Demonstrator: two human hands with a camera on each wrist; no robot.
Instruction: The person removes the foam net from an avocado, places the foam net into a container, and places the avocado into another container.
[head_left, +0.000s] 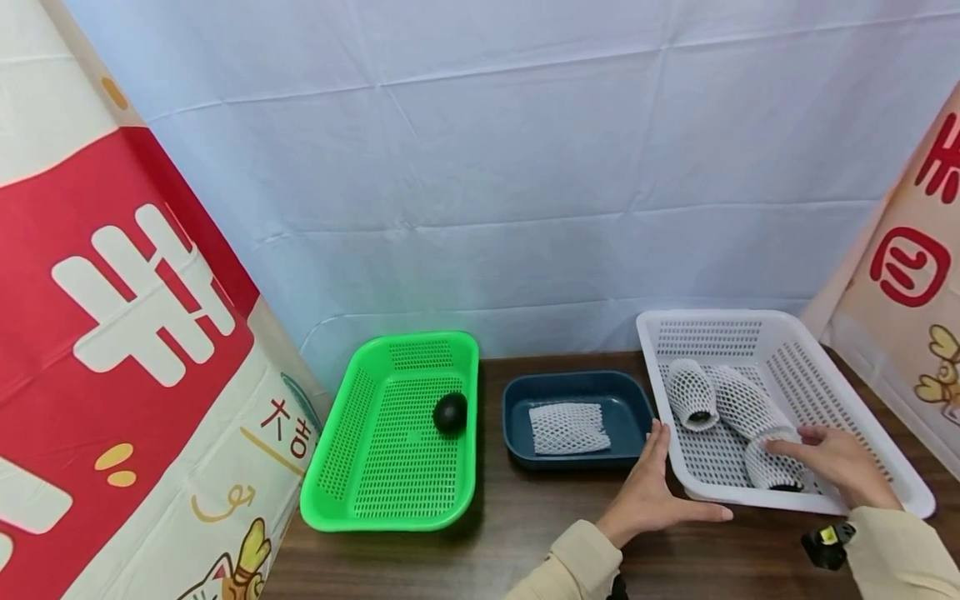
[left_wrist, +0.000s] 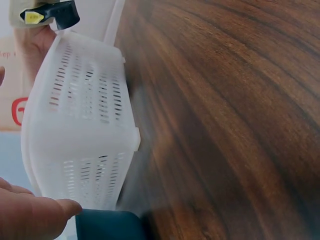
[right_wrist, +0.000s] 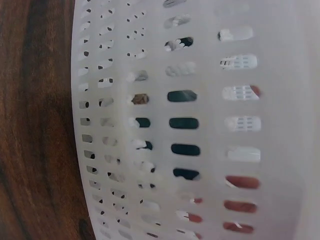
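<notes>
In the head view my right hand (head_left: 843, 462) reaches over the front rim of a white slotted basket (head_left: 813, 392). Its thumb and fingers hold the upper end of a white foam net sleeve (head_left: 768, 467), which has something black inside. Two more foam net sleeves lie behind it: one (head_left: 690, 392) shows a black end, the other (head_left: 742, 400) lies slantwise. My left hand (head_left: 648, 496) is spread beside the basket's front left corner, fingers straight, holding nothing. In the right wrist view, the basket wall (right_wrist: 210, 145) hides most of the hand.
A dark blue tray (head_left: 517, 454) with a flat foam net sleeve (head_left: 570, 429) stands in the middle. Left of it, a green slotted basket (head_left: 390, 521) holds a black egg-shaped fruit (head_left: 450, 414). Cloth hangs behind the wooden table (head_left: 517, 525) and at both sides.
</notes>
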